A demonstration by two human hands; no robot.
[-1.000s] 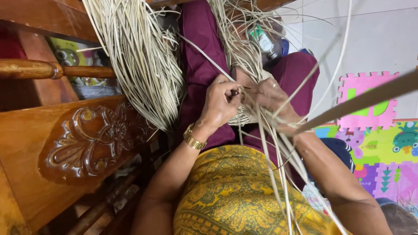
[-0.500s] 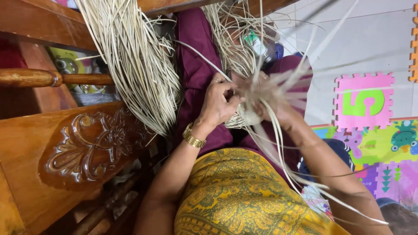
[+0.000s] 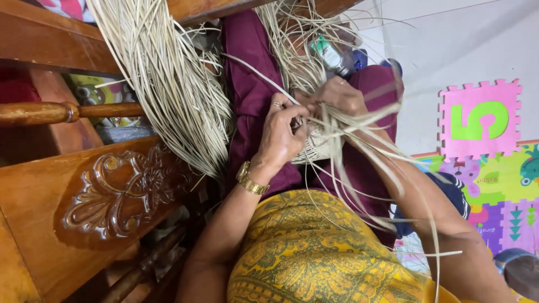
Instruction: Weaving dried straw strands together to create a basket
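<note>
Fingers of the left hand (image 3: pixel 281 134), which wears a gold bracelet (image 3: pixel 251 179), pinch pale straw-coloured weaving strips (image 3: pixel 359 140) against a small pale woven piece (image 3: pixel 317 148) held over the lap on maroon cloth (image 3: pixel 252 95). Facing it, the right hand (image 3: pixel 339 98) closes on the same strips. Just beside, a thick hanging bundle of pale reed strips (image 3: pixel 168 78) drapes over a carved brown wooden bench (image 3: pixel 106 196).
</note>
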